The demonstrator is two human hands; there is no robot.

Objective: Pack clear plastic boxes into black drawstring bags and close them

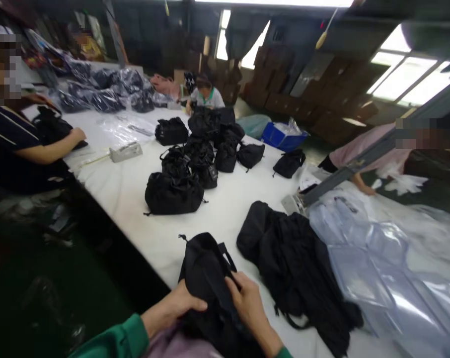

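A black drawstring bag (204,271) lies at the near edge of the white table (135,199). My left hand (180,302) grips its lower left side with the thumb pressed on the fabric. My right hand (247,302) holds the bag's right side, fingers closed over a black strap. Green sleeves cover both my wrists. Just right of my hands lies a heap of flat black bags (295,263).
Several stuffed black bags (195,159) stand mid-table. Clear plastic sleeves (377,268) lie on the right. A person in a striped shirt (12,149) works at the left, another in pink (366,154) at the right, a third (206,97) sits far back. A blue bin (280,136) is beyond the table.
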